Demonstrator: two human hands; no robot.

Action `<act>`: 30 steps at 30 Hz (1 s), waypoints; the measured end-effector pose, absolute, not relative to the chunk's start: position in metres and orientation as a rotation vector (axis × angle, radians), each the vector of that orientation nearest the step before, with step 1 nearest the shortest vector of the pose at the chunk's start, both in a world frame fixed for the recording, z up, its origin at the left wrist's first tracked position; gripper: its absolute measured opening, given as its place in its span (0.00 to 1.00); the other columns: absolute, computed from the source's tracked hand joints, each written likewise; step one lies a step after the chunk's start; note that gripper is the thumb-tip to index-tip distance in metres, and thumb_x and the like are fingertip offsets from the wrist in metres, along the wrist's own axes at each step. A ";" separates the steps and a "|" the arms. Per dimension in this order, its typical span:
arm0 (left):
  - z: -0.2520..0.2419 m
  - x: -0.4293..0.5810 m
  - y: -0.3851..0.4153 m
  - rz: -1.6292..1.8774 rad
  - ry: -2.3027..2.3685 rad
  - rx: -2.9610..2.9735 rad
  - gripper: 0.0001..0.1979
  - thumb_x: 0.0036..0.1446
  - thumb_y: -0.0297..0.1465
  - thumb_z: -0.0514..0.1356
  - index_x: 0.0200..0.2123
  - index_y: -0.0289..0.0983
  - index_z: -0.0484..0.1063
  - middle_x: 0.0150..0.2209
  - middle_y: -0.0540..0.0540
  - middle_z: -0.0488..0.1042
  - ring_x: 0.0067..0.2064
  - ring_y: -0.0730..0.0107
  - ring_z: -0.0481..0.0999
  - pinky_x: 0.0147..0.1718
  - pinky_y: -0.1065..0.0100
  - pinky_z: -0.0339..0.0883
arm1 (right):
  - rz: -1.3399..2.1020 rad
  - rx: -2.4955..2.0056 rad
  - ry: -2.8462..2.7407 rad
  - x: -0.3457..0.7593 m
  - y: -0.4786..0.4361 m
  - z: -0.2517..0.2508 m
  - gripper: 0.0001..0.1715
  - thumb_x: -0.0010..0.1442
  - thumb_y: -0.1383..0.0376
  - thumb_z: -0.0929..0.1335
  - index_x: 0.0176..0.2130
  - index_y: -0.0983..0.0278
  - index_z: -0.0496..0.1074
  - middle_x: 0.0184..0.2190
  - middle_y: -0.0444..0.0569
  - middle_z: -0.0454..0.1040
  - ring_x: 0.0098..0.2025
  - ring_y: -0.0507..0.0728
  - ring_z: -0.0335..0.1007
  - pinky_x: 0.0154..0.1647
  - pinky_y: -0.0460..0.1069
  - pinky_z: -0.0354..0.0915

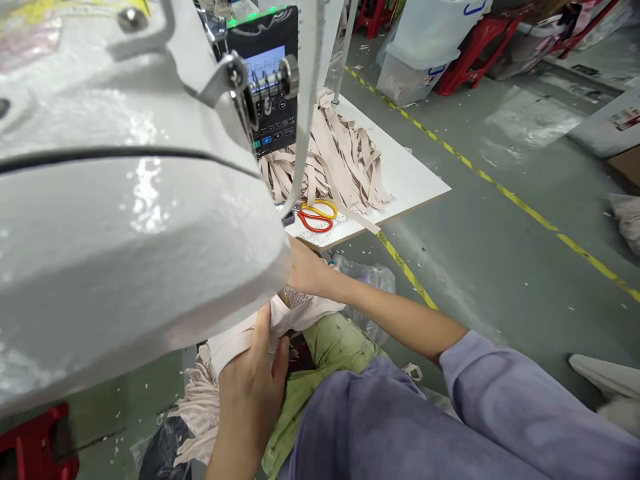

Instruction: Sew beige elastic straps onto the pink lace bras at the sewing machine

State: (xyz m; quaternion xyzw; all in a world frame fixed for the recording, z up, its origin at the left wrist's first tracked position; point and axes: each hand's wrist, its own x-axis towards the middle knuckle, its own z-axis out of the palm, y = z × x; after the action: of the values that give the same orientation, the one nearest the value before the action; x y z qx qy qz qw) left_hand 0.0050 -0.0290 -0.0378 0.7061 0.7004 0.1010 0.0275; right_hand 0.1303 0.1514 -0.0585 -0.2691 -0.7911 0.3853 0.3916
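Alas, the machine intrudes; right hand partly hidden.

The scissors, with one red and one yellow handle, lie on the white tabletop. Just below them, past the tabletop's edge, hangs or lies a crumpled clear plastic bag. To the right of the scissors, yellow floor tape with dark markings crosses the grey floor. Well beyond them, up and to the right, translucent storage boxes with blue handles stand stacked beside a red plastic stool. Farther right of the scissors are a clear plastic sheet, a white box and, partly cut off, a brown cardboard box. Well below-left of them sits a black plastic bag.
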 end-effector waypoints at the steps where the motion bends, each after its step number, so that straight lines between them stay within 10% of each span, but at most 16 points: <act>1: -0.038 0.005 -0.029 0.312 2.162 2.175 0.32 0.66 0.36 0.56 0.69 0.37 0.51 0.28 0.47 0.77 0.23 0.66 0.74 0.21 0.70 0.62 | 0.979 -0.686 -2.003 0.130 0.151 -0.058 0.01 0.60 0.67 0.64 0.34 0.62 0.65 0.35 0.47 0.67 0.41 0.57 0.66 0.44 0.54 0.66; 16: -0.031 0.006 -0.037 0.270 2.190 2.132 0.31 0.67 0.39 0.55 0.68 0.34 0.54 0.25 0.47 0.78 0.18 0.68 0.73 0.16 0.72 0.53 | 1.086 -0.711 -1.781 0.139 0.142 -0.062 0.04 0.63 0.65 0.67 0.40 0.64 0.70 0.45 0.49 0.69 0.37 0.51 0.65 0.38 0.47 0.64; 30: -0.026 0.016 -0.038 0.415 2.159 2.212 0.29 0.66 0.38 0.56 0.67 0.35 0.57 0.30 0.43 0.79 0.28 0.61 0.79 0.27 0.67 0.68 | 1.233 -0.847 -1.734 0.164 0.123 -0.078 0.07 0.65 0.62 0.66 0.38 0.63 0.71 0.39 0.48 0.72 0.37 0.53 0.67 0.36 0.48 0.63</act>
State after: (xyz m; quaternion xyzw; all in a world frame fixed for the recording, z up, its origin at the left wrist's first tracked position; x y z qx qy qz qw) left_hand 0.0164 -0.0382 -0.0261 0.7093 0.6921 0.1331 0.0113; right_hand 0.1643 0.1232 -0.0784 -0.3367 -0.6896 0.4904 0.4131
